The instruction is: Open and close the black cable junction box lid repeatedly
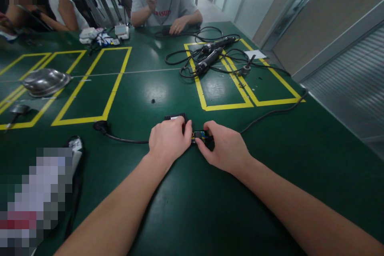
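My left hand [169, 140] lies curled over a black power adapter box [176, 118] on the green table, gripping it. My right hand [225, 148] pinches a small black connector with yellow and blue parts [199, 135] right beside the box. A black cable [126, 140] runs left from the box to a round plug [100, 126]. Another black cable [270, 113] leads from the connector off to the right. Both hands meet at the connector, and most of the box is hidden under my left fingers.
Yellow tape rectangles [115, 84] mark the table. Two black electric screwdrivers [210, 58] with tangled cords lie in a far box. A metal bowl [45, 81] sits at left. Two people [165, 4] sit across the table. A small black screw [153, 101] lies ahead.
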Demonstrator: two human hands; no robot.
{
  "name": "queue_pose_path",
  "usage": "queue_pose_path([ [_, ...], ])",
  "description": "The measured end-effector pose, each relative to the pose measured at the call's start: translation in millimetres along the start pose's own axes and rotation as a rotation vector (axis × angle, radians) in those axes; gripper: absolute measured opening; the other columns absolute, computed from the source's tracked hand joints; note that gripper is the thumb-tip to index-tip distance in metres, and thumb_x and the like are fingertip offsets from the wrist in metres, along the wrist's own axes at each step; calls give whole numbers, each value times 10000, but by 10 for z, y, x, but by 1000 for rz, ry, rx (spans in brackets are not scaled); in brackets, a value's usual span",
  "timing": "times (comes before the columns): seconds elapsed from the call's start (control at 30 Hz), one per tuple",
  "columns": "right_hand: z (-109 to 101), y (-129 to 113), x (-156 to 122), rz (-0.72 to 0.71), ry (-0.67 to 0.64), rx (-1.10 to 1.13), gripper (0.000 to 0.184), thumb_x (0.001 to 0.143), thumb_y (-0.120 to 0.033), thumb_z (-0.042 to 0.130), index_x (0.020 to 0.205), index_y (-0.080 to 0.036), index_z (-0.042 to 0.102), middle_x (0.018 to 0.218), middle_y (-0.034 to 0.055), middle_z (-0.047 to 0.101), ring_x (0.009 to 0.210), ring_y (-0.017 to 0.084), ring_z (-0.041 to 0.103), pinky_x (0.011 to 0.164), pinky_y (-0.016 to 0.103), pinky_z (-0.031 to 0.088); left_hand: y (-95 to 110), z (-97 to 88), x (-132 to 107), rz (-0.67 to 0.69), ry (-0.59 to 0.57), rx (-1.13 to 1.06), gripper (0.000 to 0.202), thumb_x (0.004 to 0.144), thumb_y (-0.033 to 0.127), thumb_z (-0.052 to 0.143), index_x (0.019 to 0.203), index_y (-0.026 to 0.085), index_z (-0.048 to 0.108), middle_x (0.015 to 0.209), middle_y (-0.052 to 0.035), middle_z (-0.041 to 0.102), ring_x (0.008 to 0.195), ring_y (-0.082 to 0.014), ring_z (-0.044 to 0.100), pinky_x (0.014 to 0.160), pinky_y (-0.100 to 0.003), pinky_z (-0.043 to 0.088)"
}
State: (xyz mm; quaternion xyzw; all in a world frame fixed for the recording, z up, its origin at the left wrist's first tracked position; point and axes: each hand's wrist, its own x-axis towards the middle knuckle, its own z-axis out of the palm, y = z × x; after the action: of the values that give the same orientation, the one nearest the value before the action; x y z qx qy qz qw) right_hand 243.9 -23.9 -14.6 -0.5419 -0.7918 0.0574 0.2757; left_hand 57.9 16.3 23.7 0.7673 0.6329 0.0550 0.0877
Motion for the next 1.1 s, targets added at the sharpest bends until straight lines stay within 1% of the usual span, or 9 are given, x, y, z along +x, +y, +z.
queue_pose_path([
  [0.13, -26, 14, 0, -23, 27, 69, 87, 1063, -314, 573, 1054, -239, 617, 864, 57, 739, 718, 235, 686, 662, 350, 475, -15, -6, 0, 6, 24, 22, 472, 1158, 438, 422, 1010, 225, 816, 964, -140, 859, 936, -363, 845, 765, -413, 587],
  [0.27, -27, 67, 6, 5, 26, 99, 220, 1087, -162, 430, 1098, -209, 644, 907, 71, 754, 713, 220, 681, 675, 348, 476, -25, -15, -13, 11, 16, 75, 432, 1146, 389, 440, 1004, 215, 810, 967, -145, 860, 932, -376, 852, 759, -420, 600],
  [0.37, -19, 100, 17, 54, 11, 70, 239, 1068, -136, 450, 1133, -198, 671, 954, 86, 760, 779, 241, 709, 707, 359, 496, -44, -23, -15, 37, -2, 113, 454, 1159, 369, 399, 1036, 200, 803, 971, -161, 860, 924, -395, 859, 759, -440, 615],
  [0.5, -17, 113, 40, 71, -1, -16, 250, 1070, -152, 452, 1051, -201, 696, 995, 119, 737, 879, 279, 711, 776, 397, 519, -75, -23, 5, 68, -2, 167, 484, 1182, 355, 342, 1125, 185, 792, 967, -176, 860, 911, -420, 861, 747, -473, 630],
  [0.73, -6, 118, 55, 77, -7, -62, 228, 1067, -186, 490, 1025, -200, 714, 1021, 136, 712, 918, 301, 688, 801, 425, 530, -156, 0, 68, 375, -73, 174, 369, 1178, 327, 456, 1207, 212, 806, 1094, -132, 881, 950, -366, 854, 752, -445, 629],
  [0.83, -6, 122, 61, 90, -18, -60, 210, 1059, -191, 513, 1018, -205, 718, 1028, 137, 715, 941, 306, 690, 820, 428, 538, -203, 29, 75, 411, -1, 136, 334, 1161, 295, 490, 1167, 213, 813, 1060, -108, 870, 898, -329, 819, 715, -427, 607],
  [0.93, -3, 126, 67, 92, -17, -66, 198, 1047, -188, 527, 1006, -208, 720, 1023, 139, 724, 941, 314, 685, 821, 439, 535, -248, 73, 76, 471, 153, 57, 289, 1128, 245, 533, 1104, 215, 819, 1028, -99, 834, 970, -308, 767, 730, -406, 597],
  [1.0, 6, 131, 68, 87, -5, -72, 200, 1038, -181, 529, 1002, -210, 723, 1016, 139, 730, 940, 318, 682, 816, 442, 527, -274, 106, 81, 499, 265, -13, 254, 1100, 237, 574, 1121, 212, 826, 1070, -115, 808, 1045, -314, 732, 800, -429, 610],
  [1.1, 22, 140, 69, 78, 19, -66, 204, 1031, -172, 530, 995, -211, 727, 1000, 135, 733, 933, 312, 681, 811, 436, 511, -312, 161, 114, 440, 364, -121, 221, 1024, 282, 693, 1183, 210, 828, 1241, -146, 786, 1182, -361, 703, 965, -537, 610],
])
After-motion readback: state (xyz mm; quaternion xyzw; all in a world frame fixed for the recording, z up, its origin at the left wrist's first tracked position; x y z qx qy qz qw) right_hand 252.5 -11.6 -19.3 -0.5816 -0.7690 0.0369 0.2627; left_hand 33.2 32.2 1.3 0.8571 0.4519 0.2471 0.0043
